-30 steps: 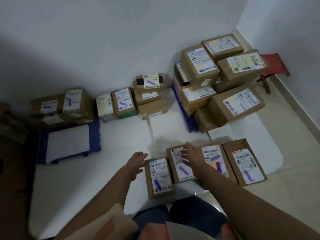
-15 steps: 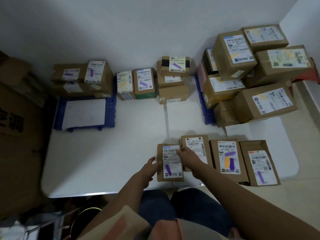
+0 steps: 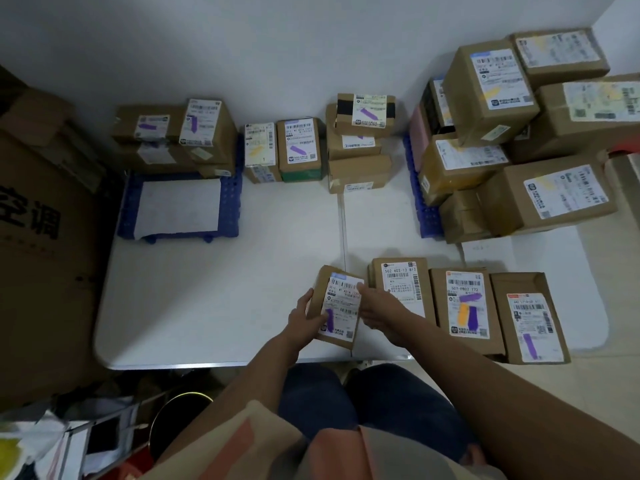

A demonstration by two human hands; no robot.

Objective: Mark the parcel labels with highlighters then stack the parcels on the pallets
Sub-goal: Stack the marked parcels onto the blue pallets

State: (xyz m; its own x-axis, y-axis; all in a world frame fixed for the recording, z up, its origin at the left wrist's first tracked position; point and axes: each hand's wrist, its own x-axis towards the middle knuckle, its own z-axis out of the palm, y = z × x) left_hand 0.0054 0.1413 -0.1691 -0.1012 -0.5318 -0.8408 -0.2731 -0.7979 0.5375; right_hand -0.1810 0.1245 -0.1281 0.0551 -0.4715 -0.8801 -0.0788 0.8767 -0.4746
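Note:
A small brown parcel (image 3: 341,299) with a white label and a purple mark is tilted up off the white board. My left hand (image 3: 304,311) grips its left edge and my right hand (image 3: 377,310) grips its right edge. Beside it lie three flat parcels: one with an unmarked label (image 3: 401,282), one marked purple and orange (image 3: 465,306), one marked purple (image 3: 530,317). A blue pallet (image 3: 230,206) at the back left carries a few marked parcels (image 3: 204,126). Another blue pallet (image 3: 417,188) at the right holds a tall pile of boxes (image 3: 491,84).
More marked parcels (image 3: 299,147) and a small stack (image 3: 360,147) stand against the back wall. A big printed carton (image 3: 41,244) blocks the left side. Clutter and a dark round bin (image 3: 176,410) lie at the lower left, below the board's front edge.
Both hands have closed round the purple-marked parcel and tipped it up off the board. The view has swung left, bringing the big carton into sight.

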